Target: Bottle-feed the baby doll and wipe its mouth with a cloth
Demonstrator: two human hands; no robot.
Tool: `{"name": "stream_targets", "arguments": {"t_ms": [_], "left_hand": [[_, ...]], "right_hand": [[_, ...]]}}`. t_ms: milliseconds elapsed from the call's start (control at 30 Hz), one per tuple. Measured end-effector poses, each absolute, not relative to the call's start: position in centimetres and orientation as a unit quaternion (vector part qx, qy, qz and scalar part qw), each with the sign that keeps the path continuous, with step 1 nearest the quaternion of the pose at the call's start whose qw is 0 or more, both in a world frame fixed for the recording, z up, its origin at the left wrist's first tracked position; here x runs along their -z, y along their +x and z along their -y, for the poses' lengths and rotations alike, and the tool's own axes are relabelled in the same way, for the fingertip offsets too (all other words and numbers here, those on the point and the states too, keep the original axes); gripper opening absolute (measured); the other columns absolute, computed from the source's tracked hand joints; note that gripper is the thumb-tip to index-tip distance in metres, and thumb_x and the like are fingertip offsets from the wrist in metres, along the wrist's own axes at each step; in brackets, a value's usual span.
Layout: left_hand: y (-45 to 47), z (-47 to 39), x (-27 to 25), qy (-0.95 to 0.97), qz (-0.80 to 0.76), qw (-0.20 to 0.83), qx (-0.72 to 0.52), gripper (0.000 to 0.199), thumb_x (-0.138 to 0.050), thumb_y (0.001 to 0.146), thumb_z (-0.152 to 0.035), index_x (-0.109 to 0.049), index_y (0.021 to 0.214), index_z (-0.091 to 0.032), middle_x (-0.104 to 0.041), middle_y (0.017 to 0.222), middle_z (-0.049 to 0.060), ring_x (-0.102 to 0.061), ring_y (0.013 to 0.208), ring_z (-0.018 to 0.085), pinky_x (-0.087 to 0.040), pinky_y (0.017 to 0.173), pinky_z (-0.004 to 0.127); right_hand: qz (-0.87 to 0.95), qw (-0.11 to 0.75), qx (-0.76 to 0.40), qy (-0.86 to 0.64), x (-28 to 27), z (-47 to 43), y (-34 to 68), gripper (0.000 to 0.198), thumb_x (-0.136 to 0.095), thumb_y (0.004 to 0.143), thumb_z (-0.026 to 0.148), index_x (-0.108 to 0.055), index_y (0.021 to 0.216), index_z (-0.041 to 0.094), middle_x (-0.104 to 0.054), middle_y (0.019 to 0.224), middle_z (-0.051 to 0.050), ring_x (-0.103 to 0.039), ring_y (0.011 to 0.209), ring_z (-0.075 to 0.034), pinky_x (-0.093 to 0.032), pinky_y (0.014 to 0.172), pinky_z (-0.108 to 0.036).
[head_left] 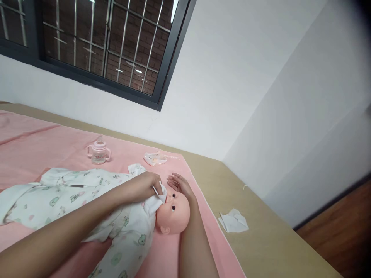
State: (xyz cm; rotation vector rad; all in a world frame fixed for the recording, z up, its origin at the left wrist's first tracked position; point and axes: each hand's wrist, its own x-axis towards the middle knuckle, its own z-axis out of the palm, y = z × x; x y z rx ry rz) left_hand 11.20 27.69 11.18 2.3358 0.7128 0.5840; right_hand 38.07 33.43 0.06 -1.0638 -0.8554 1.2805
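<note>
A baby doll lies on its back on a pink sheet, its bald head toward the right, dressed in a white patterned outfit. My left hand reaches across its chest. Its fingers are closed on a white tissue, which touches the doll around the chin and mouth. Beyond the head, my right hand curves along its far side with fingers stretched out and holding nothing. That forearm runs past the crown of the head. A pink-handled baby bottle stands upright behind the doll's body.
A small clear plastic packet rests on the pink sheet behind my hands. On the tan surface to the right lies a crumpled white tissue. White walls and a barred window rise behind.
</note>
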Motion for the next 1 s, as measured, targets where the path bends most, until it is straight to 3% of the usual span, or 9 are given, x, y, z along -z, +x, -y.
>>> {"name": "stream_targets", "arguments": {"t_ms": [400, 733, 1000], "left_hand": [[11.1, -28.9, -10.7, 0.887, -0.301, 0.254, -0.242, 0.035, -0.046, 0.070, -0.002, -0.075, 0.078, -0.019, -0.067, 0.086, 0.002, -0.061, 0.082, 0.016, -0.038, 0.071, 0.022], [11.4, -28.8, -10.5, 0.892, -0.273, 0.254, -0.255, 0.031, -0.044, 0.066, -0.002, -0.070, 0.064, -0.018, -0.061, 0.076, 0.002, -0.057, 0.074, 0.015, -0.037, 0.067, 0.022], [11.5, -28.9, -10.5, 0.885, -0.279, 0.254, -0.272, 0.033, -0.047, 0.070, -0.004, -0.075, 0.077, -0.019, -0.065, 0.082, 0.003, -0.060, 0.081, 0.016, -0.042, 0.073, 0.022]], "right_hand": [[0.375, 0.592, -0.543, -0.463, -0.4, -33.0, 37.8, 0.029, -0.078, 0.066, 0.026, -0.063, 0.090, 0.022, -0.072, 0.087, -0.005, -0.069, 0.093, -0.019, -0.054, 0.091, -0.035], [0.363, 0.589, -0.548, -0.470, -0.5, -33.3, 37.7, 0.029, -0.077, 0.064, 0.026, -0.063, 0.089, 0.021, -0.072, 0.088, -0.005, -0.068, 0.094, -0.020, -0.054, 0.090, -0.035], [0.377, 0.602, -0.535, -0.457, -0.5, -33.1, 37.4, 0.035, -0.079, 0.061, 0.028, -0.064, 0.092, 0.021, -0.072, 0.087, -0.004, -0.068, 0.093, -0.019, -0.053, 0.092, -0.035]]}}
